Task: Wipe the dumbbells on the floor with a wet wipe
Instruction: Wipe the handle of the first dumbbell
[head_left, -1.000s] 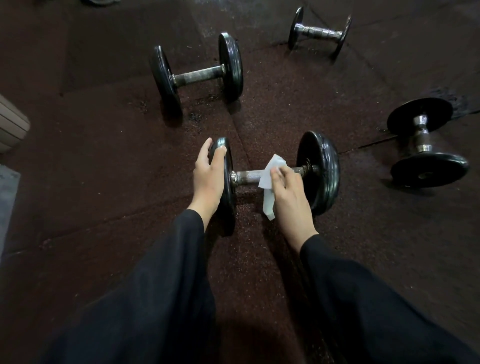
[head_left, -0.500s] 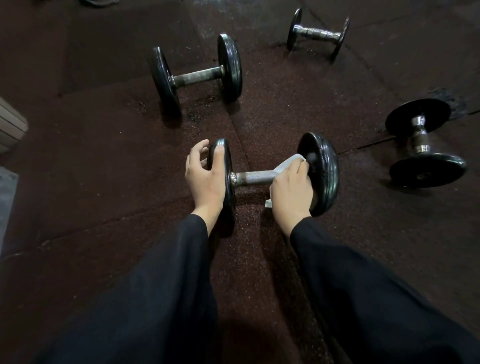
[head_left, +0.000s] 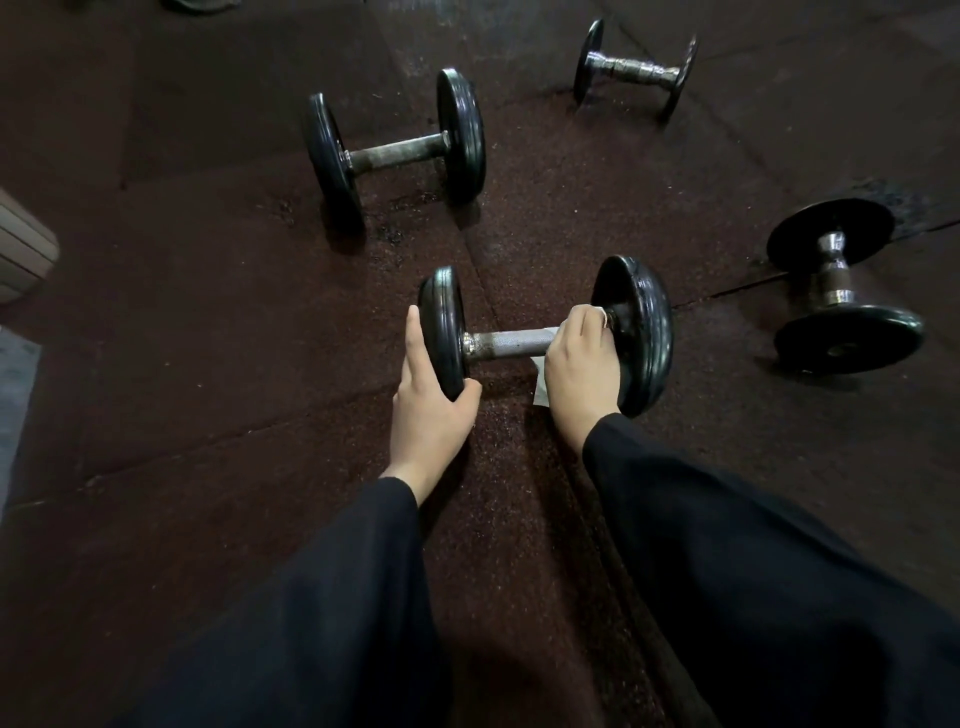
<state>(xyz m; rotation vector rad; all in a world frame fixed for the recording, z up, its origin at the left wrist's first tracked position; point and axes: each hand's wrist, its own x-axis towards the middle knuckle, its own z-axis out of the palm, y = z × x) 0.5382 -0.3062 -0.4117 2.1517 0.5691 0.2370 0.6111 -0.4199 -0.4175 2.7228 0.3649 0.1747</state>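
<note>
A black dumbbell with a metal handle (head_left: 511, 344) lies on the dark rubber floor in front of me. My left hand (head_left: 428, 400) grips its left plate, thumb on the inner face and fingers along the outer side. My right hand (head_left: 582, 364) is curled round the handle's right end beside the right plate (head_left: 644, 332), holding a white wet wipe (head_left: 540, 387) against the bar. Only a small corner of the wipe shows below the hand and a sliver at the fingertips.
Three more dumbbells lie on the floor: one behind (head_left: 395, 153), a smaller one at the back right (head_left: 634, 67), and one standing on end at the right (head_left: 839, 291). A pale object (head_left: 23, 249) sits at the left edge.
My right hand slid the wipe along the handle to the right plate and closed round the bar. My left hand shifted from the plate's top to gripping its lower rim.
</note>
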